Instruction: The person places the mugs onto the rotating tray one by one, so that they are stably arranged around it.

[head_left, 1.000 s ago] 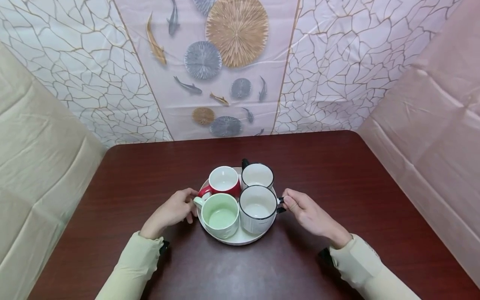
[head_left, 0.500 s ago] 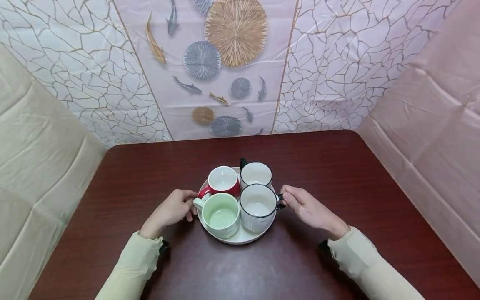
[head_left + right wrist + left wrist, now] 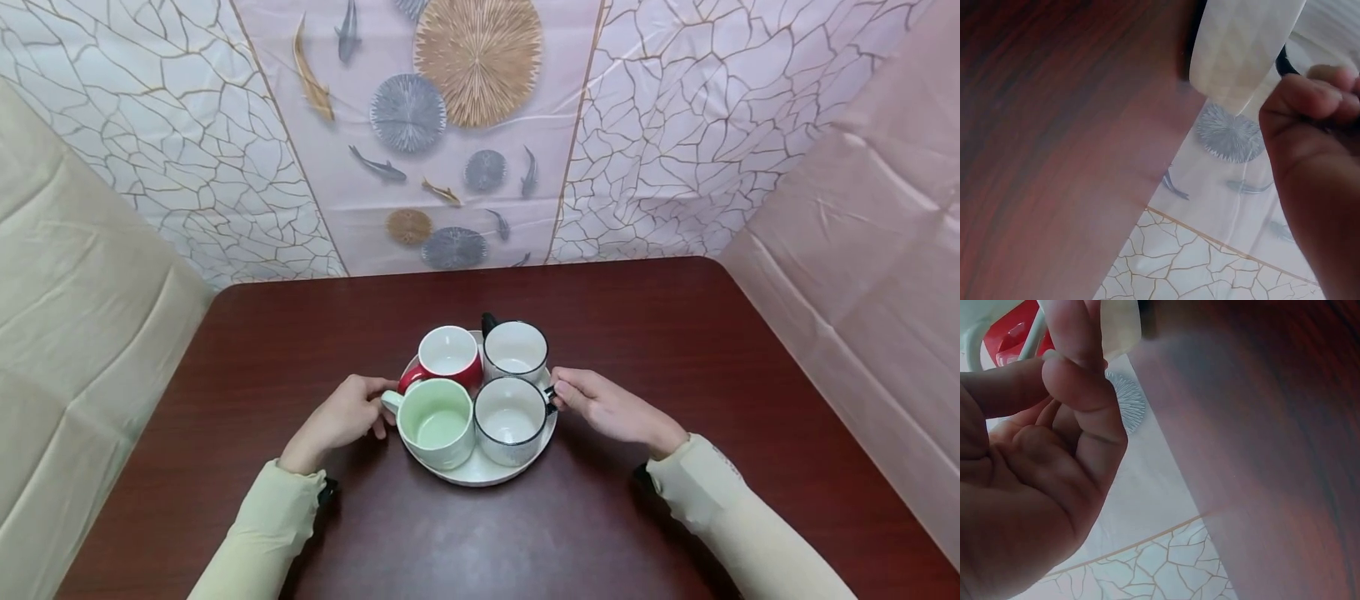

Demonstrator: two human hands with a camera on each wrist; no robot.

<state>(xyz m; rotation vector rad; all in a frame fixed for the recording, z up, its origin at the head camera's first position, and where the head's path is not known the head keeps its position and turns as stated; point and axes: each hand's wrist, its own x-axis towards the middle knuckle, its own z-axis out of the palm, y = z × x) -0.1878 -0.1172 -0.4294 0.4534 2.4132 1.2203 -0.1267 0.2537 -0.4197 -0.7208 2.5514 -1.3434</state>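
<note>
A round white tray [image 3: 480, 481] bears several mugs. My right hand [image 3: 611, 407] pinches the black handle of the front right mug [image 3: 510, 421], which is white with a dark rim and stands upright. Beside it, close together, is a pale green mug [image 3: 437, 425]; its handle points left. Behind these are a red mug [image 3: 448, 353] with a white inside and another dark-rimmed white mug [image 3: 516, 348]. At the tray's left edge, my left hand [image 3: 343, 421] has its fingertips right by the rim and the green and red handles, fingers loosely bent.
The dark red-brown wooden table [image 3: 285, 333] extends around the tray. A patterned cloth [image 3: 465, 192] hangs behind its far edge, with padded beige panels [image 3: 82, 350] at both sides. Light sleeves [image 3: 255, 533] cover both forearms.
My right hand has moved left with the dark-rimmed mug, which now sits lower and closer in on the tray. The green mug has shifted slightly left. The left hand stays almost in place.
</note>
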